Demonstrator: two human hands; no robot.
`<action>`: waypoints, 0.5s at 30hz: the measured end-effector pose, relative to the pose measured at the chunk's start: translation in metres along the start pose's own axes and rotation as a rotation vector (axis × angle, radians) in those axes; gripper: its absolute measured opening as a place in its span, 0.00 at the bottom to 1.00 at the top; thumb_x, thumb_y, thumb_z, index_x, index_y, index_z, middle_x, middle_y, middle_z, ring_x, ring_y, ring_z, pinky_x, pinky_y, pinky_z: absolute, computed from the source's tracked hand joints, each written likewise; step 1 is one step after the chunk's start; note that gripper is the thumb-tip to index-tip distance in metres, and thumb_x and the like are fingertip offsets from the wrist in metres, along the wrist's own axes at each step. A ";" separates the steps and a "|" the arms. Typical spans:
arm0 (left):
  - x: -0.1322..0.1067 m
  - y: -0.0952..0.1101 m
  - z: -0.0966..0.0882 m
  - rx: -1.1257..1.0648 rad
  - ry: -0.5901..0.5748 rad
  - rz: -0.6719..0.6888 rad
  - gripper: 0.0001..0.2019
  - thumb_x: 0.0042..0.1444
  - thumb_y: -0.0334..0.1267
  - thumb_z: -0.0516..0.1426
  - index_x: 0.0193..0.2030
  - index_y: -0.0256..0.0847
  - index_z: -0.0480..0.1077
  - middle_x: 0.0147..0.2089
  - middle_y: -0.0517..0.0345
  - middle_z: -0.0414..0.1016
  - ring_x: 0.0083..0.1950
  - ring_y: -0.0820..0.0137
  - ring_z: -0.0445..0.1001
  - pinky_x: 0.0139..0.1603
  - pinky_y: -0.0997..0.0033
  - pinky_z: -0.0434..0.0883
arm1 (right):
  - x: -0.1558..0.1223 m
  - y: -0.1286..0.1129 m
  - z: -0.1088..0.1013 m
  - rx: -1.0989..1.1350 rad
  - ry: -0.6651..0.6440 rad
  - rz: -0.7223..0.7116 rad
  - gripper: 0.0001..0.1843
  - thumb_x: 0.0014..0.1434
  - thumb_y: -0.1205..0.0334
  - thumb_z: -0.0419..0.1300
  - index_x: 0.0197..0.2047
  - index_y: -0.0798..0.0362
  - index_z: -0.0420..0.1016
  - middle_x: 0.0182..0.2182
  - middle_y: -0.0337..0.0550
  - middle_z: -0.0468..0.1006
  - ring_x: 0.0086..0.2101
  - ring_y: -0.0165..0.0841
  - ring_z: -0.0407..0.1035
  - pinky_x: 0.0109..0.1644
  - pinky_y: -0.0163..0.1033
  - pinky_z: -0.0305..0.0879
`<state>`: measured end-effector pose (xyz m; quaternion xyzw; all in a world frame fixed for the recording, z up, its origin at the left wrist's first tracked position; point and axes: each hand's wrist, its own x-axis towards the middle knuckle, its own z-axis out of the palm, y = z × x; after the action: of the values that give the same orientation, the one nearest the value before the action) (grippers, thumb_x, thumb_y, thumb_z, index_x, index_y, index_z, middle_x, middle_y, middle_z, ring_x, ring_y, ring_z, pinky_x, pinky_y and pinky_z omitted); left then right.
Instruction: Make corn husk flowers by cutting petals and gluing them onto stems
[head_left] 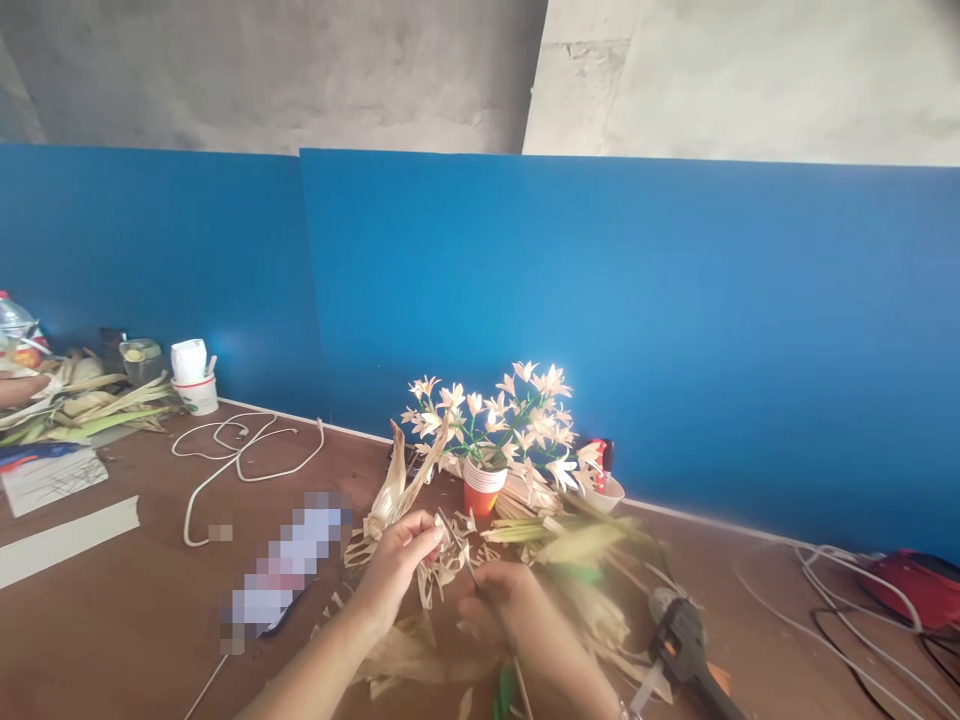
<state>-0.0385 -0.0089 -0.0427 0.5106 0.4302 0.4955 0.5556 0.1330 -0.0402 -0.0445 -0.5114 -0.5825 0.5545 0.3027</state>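
Fingers pinched together, my left hand (409, 550) holds a small pale piece of corn husk (441, 530). My right hand (499, 595), blurred by motion, is closed around a thin dark pointed tool (471, 572); its exact kind is hard to make out. The tool's tip reaches up close to the left fingertips. Cut husk scraps (427, 590) lie under and around both hands. Just beyond them, an orange-red paper cup (484, 490) holds many pale husk flowers (525, 415) on green stems.
A black glue gun (682, 640) lies at the right, near cables (847, 600) and a red object (915, 590). Left are a phone-like slab (289, 570), a white cable (236, 450) and a white cup (196, 390). Another person's hand (22, 388) shows at far left. A blue partition (600, 300) stands behind.
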 end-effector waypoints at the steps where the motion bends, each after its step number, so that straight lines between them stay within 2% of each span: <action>1: 0.000 0.000 0.000 -0.009 0.000 -0.019 0.11 0.50 0.44 0.57 0.24 0.41 0.63 0.23 0.65 0.63 0.28 0.72 0.62 0.34 0.73 0.61 | 0.000 0.000 -0.002 -0.037 0.033 -0.019 0.11 0.50 0.55 0.62 0.28 0.55 0.72 0.17 0.34 0.68 0.17 0.25 0.57 0.19 0.29 0.50; 4: 0.000 0.002 0.000 0.027 -0.004 -0.034 0.10 0.50 0.42 0.55 0.23 0.41 0.61 0.23 0.64 0.63 0.28 0.72 0.63 0.34 0.73 0.62 | -0.003 -0.006 -0.012 -0.352 0.220 -0.067 0.07 0.52 0.62 0.58 0.26 0.55 0.72 0.20 0.38 0.72 0.23 0.28 0.62 0.24 0.31 0.53; 6: -0.001 0.005 0.000 0.143 -0.048 0.005 0.09 0.51 0.40 0.52 0.22 0.42 0.60 0.23 0.64 0.62 0.28 0.72 0.62 0.33 0.72 0.62 | -0.007 -0.012 -0.020 -0.604 0.311 -0.007 0.05 0.50 0.67 0.59 0.23 0.55 0.72 0.20 0.39 0.72 0.24 0.29 0.62 0.26 0.32 0.52; 7: -0.002 0.007 0.000 0.231 -0.090 0.043 0.10 0.52 0.39 0.51 0.22 0.42 0.59 0.23 0.64 0.62 0.28 0.71 0.63 0.33 0.72 0.62 | -0.009 -0.015 -0.024 -0.660 0.324 0.027 0.05 0.49 0.67 0.60 0.22 0.54 0.73 0.20 0.39 0.72 0.23 0.29 0.62 0.26 0.33 0.52; 12: -0.012 0.007 0.007 0.806 -0.284 0.274 0.09 0.52 0.32 0.53 0.21 0.41 0.64 0.31 0.59 0.68 0.38 0.66 0.67 0.41 0.68 0.63 | -0.015 -0.021 -0.036 -0.718 0.236 0.186 0.12 0.54 0.54 0.58 0.25 0.51 0.77 0.15 0.36 0.72 0.16 0.28 0.62 0.22 0.32 0.51; 15: -0.017 0.000 0.012 1.040 -0.359 0.303 0.08 0.51 0.30 0.56 0.22 0.40 0.68 0.34 0.56 0.70 0.42 0.64 0.68 0.43 0.66 0.64 | -0.017 -0.021 -0.039 -0.839 0.207 0.264 0.06 0.50 0.61 0.60 0.26 0.51 0.78 0.14 0.38 0.74 0.15 0.30 0.64 0.21 0.32 0.53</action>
<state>-0.0285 -0.0273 -0.0421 0.8490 0.4383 0.1982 0.2185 0.1683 -0.0396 -0.0129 -0.7127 -0.6532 0.2504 0.0526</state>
